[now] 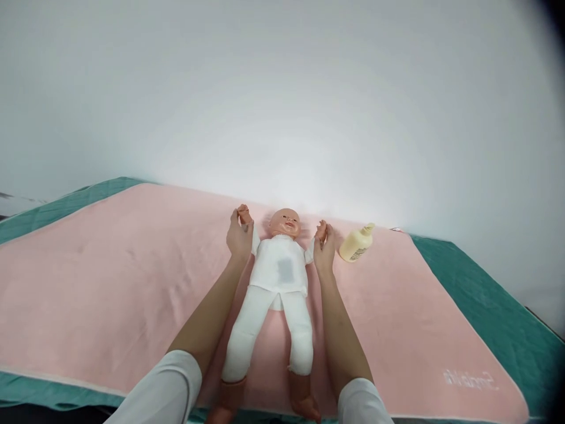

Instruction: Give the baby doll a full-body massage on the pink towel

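Observation:
A baby doll (pixel 279 265) in white cloth lies on its back on a pink mat (pixel 132 282), head toward the wall and feet toward me. Its arms are raised on both sides of its head. My left hand (pixel 241 238) is closed around the doll's arm on the left, just below the doll's hand. On the other side, my right hand (pixel 325 247) grips the doll's other arm near its hand. My fingers are partly hidden behind the small arms. A pale yellow pump bottle (pixel 356 243) lies tilted on the mat, just right of my right hand.
Under the mat, a green sheet (pixel 481 294) shows along the left, right and front edges. A plain white wall (pixel 282 106) rises directly behind the mat. Faint lettering (pixel 470 378) marks the mat's front right corner.

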Motion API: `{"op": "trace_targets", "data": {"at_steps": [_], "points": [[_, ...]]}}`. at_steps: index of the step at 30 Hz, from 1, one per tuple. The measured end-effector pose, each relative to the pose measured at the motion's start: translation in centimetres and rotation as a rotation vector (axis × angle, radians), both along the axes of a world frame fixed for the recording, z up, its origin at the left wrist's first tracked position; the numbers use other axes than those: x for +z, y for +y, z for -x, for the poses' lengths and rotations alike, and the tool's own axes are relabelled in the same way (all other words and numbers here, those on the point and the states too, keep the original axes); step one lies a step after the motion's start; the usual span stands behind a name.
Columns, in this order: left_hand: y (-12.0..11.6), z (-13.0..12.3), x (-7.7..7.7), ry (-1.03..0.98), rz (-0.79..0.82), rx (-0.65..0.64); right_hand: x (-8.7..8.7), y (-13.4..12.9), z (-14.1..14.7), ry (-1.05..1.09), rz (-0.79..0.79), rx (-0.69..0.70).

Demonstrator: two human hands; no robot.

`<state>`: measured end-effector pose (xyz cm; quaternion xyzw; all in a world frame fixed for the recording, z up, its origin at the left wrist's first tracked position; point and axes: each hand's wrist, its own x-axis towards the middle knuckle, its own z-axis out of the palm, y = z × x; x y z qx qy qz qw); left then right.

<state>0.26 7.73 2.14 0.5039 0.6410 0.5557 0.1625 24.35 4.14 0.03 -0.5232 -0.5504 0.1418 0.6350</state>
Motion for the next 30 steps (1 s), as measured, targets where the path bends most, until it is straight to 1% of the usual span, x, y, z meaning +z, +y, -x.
{"op": "trace_targets", "data": {"at_steps": [3,5,10,14,17,25,30], "points": [[1.2,-0.7,-0.3,0.060,-0.004,-0.049,-0.7,1.3,-0.2,-0.025,0.044,0.011],[1.9,-0.9,-0.7,0.091,0.004,-0.090,-1.4,1.9,-0.5,-0.053,0.061,0.020],[2.8,-0.6,-2.2,0.166,0.080,-0.188,-3.6,2.9,-1.2,-0.120,0.139,0.012],[3.3,-0.3,-3.0,0.230,0.156,-0.250,-4.3,3.3,-1.4,-0.122,0.219,0.051],[3.5,-0.3,-3.2,0.273,0.206,-0.261,-4.4,3.4,-1.4,-0.135,0.251,0.050],[3.7,-0.2,-3.4,0.290,0.212,-0.253,-5.6,4.0,-1.9,-0.121,0.303,0.004],[3.7,-0.2,-3.3,0.337,0.277,-0.256,-6.1,4.2,-2.1,-0.096,0.330,-0.001]]}}
